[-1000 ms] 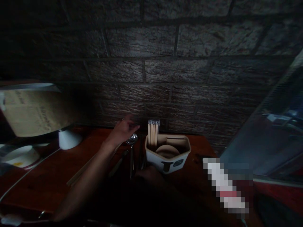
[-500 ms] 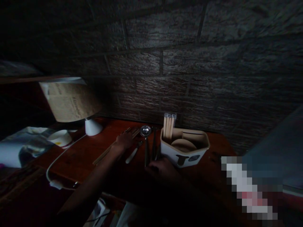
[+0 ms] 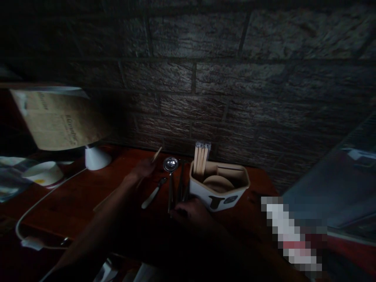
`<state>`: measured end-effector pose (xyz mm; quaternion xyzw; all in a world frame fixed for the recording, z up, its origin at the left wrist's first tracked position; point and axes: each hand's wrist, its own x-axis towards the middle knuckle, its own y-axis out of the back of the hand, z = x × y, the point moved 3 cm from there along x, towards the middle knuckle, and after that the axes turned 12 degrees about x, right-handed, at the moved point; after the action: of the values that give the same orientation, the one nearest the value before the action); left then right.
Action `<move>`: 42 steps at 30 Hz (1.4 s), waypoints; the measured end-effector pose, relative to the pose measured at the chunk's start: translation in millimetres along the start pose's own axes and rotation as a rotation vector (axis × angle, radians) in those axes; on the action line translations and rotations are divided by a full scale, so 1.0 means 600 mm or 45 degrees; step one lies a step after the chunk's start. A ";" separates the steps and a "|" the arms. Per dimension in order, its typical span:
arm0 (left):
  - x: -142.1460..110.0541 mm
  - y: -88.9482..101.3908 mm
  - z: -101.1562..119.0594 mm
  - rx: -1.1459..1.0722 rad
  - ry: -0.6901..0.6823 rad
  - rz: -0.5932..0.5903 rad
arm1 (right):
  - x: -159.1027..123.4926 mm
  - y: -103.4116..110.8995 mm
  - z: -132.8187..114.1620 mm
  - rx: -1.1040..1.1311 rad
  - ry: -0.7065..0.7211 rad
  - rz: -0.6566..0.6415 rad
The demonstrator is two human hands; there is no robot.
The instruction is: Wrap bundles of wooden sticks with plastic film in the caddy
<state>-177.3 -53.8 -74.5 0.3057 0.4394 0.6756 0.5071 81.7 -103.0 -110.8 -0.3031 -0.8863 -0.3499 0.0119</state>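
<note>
My left hand (image 3: 143, 169) is closed around chopsticks (image 3: 156, 154), whose ends stick out past the fingers; motion blurs it. A thin stick (image 3: 104, 200) lies on the table below that forearm. My right hand (image 3: 190, 210) rests low, fingers curled, by the lower ends of several dark slim utensils (image 3: 180, 184); what its fingers grip is hidden in shadow. Left of these lies a ladle (image 3: 170, 164) with a shiny round bowl at the far end. Between the ladle and my left hand is a pale-handled utensil (image 3: 151, 197) with a dark metal head.
A white-and-beige caddy (image 3: 202, 192) holding wrapped chopsticks (image 3: 201, 159) and a round beige item (image 3: 217, 183) stands right of the utensils. At left are a lamp (image 3: 98, 158) with its cord, and a white bowl (image 3: 44, 173). A brick-patterned wall (image 3: 176, 78) backs the wooden table (image 3: 123, 154).
The view has turned rightward, shifting everything left. The chopsticks lay flat beneath my left hand; now some are gathered in it at a steeper angle. My right hand stays by the utensils' lower ends.
</note>
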 end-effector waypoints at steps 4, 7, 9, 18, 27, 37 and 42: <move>-0.016 0.025 0.006 -0.403 -0.025 -0.049 | 0.000 -0.001 0.002 0.036 -0.004 0.008; -0.037 0.029 0.042 -0.997 -0.113 -0.258 | -0.001 0.001 -0.004 0.201 -0.090 0.037; -0.054 0.018 0.077 -1.507 -0.130 -0.574 | 0.000 0.002 -0.013 0.401 -0.170 0.079; -0.088 -0.047 0.155 -2.235 -0.018 -0.639 | 0.004 -0.022 -0.016 1.180 -0.546 0.198; -0.086 -0.060 0.144 -1.920 -0.215 -0.642 | -0.001 -0.034 -0.006 1.212 -0.739 0.287; -0.084 -0.068 0.128 -1.561 -0.199 -0.802 | -0.005 -0.036 -0.002 1.294 -0.816 0.284; -0.074 -0.066 0.120 -1.632 -0.121 -0.556 | -0.007 -0.028 0.006 1.242 -0.803 0.392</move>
<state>-85.6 -71.9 -77.7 -0.1216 -0.0192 0.6705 0.7316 76.6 -112.8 -124.8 -0.4769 -0.8512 0.2097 -0.0634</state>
